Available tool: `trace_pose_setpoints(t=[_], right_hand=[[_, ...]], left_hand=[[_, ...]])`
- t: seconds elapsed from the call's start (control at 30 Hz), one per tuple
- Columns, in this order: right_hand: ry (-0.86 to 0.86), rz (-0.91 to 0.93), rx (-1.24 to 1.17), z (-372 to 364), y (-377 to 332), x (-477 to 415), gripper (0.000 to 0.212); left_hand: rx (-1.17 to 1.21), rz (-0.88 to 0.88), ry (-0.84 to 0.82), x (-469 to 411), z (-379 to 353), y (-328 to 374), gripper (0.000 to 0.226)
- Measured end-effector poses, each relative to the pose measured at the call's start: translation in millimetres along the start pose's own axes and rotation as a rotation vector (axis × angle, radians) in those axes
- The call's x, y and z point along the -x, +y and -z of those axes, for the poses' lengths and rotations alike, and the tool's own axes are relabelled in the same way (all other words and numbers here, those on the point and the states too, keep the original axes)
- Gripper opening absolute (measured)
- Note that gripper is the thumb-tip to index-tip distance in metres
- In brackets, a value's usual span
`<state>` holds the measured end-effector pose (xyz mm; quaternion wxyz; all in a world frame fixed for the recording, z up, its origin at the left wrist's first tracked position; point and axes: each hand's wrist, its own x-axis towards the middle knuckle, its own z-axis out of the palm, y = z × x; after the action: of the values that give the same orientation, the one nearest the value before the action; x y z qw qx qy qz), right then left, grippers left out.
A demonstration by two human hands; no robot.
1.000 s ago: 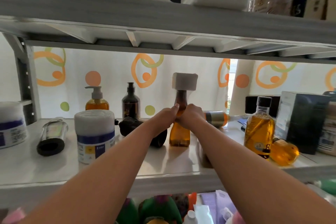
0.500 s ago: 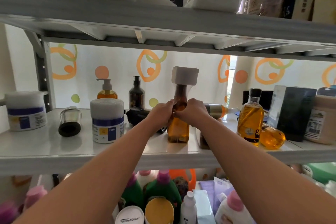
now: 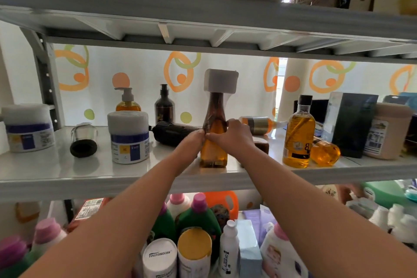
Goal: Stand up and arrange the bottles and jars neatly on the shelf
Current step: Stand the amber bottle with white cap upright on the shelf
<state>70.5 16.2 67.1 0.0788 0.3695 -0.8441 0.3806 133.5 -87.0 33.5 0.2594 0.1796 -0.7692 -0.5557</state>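
Note:
An amber bottle with a square white cap (image 3: 214, 142) stands upright near the front edge of the middle shelf (image 3: 67, 178). My left hand (image 3: 191, 142) and my right hand (image 3: 232, 136) both grip its middle from either side. Behind it a black bottle (image 3: 171, 133) and an orange-and-gold bottle (image 3: 259, 122) lie on their sides. At the right a tall amber bottle with a black cap (image 3: 298, 135) stands upright, and a round amber bottle (image 3: 325, 152) lies tipped beside it.
Two white jars with blue labels (image 3: 128, 140) (image 3: 28, 127) stand at left, with a clear jar (image 3: 84, 140) lying between them. A pump bottle (image 3: 127, 103) and dark bottle (image 3: 164, 106) stand at the back. A dark box (image 3: 350, 124) and a beige jar (image 3: 387, 131) are at right. Detergent bottles crowd the lower shelf.
The camera has tilted down, showing more of the lower shelf. Both hands stay on the amber bottle, which stands nearer the shelf's front edge.

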Motion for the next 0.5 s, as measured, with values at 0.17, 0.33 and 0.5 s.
trace_pose_setpoints(t=[0.17,0.33,0.5], right_hand=[[0.057,0.028,-0.027,-6,6,4,0.063],[-0.007,0.051,-0.090,-12,6,2,0.061],[-0.166,-0.010,-0.163,-12,6,-3,0.034]], left_hand=[[0.144,0.026,-0.042,-1,-3,-13,0.033],[0.062,0.016,0.061,1,1,-15,0.034],[-0.176,-0.008,0.245,1,7,-23,0.031]])
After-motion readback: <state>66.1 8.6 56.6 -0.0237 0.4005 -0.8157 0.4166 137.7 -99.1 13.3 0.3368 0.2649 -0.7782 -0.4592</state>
